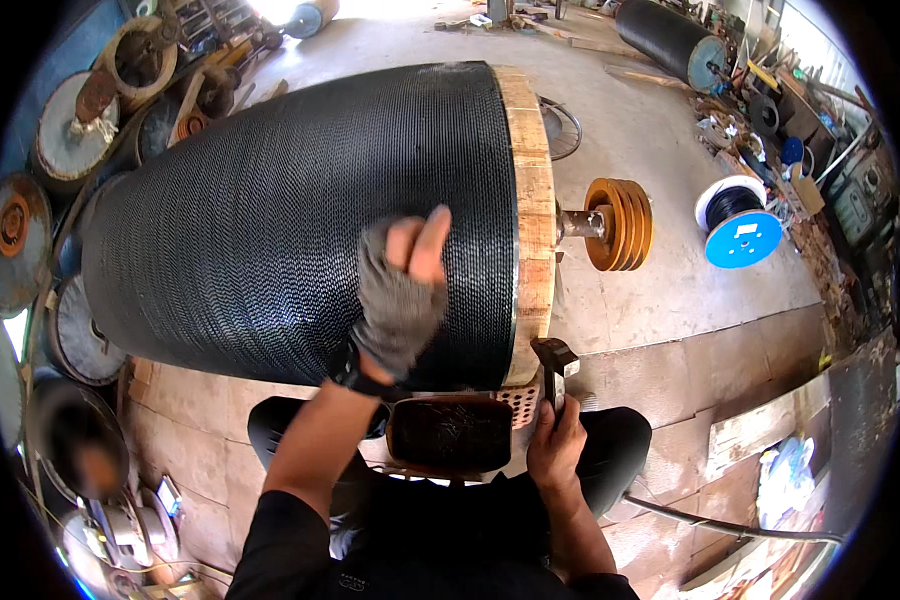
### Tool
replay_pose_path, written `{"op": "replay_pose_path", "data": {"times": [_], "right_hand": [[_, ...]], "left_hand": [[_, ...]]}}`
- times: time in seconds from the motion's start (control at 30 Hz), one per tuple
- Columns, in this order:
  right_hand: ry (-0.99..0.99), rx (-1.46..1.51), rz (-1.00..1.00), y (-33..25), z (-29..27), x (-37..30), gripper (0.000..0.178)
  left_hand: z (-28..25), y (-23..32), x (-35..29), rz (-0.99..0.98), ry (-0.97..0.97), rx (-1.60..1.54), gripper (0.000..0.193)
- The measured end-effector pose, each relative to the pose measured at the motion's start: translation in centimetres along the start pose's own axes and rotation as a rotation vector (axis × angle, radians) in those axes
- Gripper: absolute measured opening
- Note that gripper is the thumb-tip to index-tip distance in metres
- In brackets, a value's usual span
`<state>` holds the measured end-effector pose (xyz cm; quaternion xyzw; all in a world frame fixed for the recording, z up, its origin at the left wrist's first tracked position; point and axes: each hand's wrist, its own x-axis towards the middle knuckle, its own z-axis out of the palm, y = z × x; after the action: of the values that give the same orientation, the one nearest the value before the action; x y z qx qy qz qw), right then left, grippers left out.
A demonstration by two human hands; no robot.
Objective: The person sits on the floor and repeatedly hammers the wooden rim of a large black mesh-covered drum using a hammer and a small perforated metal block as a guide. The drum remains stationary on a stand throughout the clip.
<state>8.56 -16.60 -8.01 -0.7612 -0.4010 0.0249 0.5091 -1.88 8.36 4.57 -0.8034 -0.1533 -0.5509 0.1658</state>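
A big drum closely covered in rows of black cord or wire lies in front of me, with a pale wooden ring at its right end. My left hand, in a grey fingerless glove, is over the right part of the black surface. One finger stretches out and another looks bent; I see nothing in it, and its palm side is hidden. Near the ring's lower edge, my right hand is bare and wrapped round the handle of a hammer, head up. Between my knees sits a dark rectangular tray with small thin pieces inside.
An orange grooved pulley is on the drum's shaft. A blue-flanged cable spool stands to its right. Old rollers and wheels crowd the left side. Another black drum lies far right, near scrap. A hose crosses the lower right floor.
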Motion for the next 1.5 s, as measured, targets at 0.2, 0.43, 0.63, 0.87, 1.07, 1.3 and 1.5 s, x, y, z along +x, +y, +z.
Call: {"op": "replay_pose_path", "data": {"times": [0.2,0.43,0.63,0.87,1.07,1.3,1.5], "right_hand": [[-0.026,0.082,0.033,0.3,0.0,-0.2,0.019],[-0.067,0.084,0.046,0.2,-0.9,0.5,0.021],[-0.088,0.091,0.026,-1.0,-1.2,1.0,0.022],[-0.095,-0.064,-0.019,-1.4,-1.1,2.1,0.023],[-0.126,-0.152,-0.038,-2.6,-2.0,2.6,0.019],[-0.094,-0.086,0.006,-2.3,-1.6,2.2,0.016],[0.093,0.275,-0.058,-0.7,-1.6,0.7,0.038]], "left_hand": [[-0.5,9.3,-6.6,-0.228,-0.183,-0.526,0.060],[-0.6,9.5,-5.3,-0.327,-0.349,-0.492,0.066],[0.2,10.4,-3.9,-0.381,-0.354,-0.428,0.079],[0.9,10.8,-3.9,-0.418,-0.365,-0.374,0.085],[1.1,11.1,-3.7,-0.410,-0.357,-0.314,0.085],[1.0,11.1,-3.8,-0.386,-0.365,-0.341,0.085],[-3.5,11.6,-5.5,-0.286,-0.389,-0.296,0.081]]}}
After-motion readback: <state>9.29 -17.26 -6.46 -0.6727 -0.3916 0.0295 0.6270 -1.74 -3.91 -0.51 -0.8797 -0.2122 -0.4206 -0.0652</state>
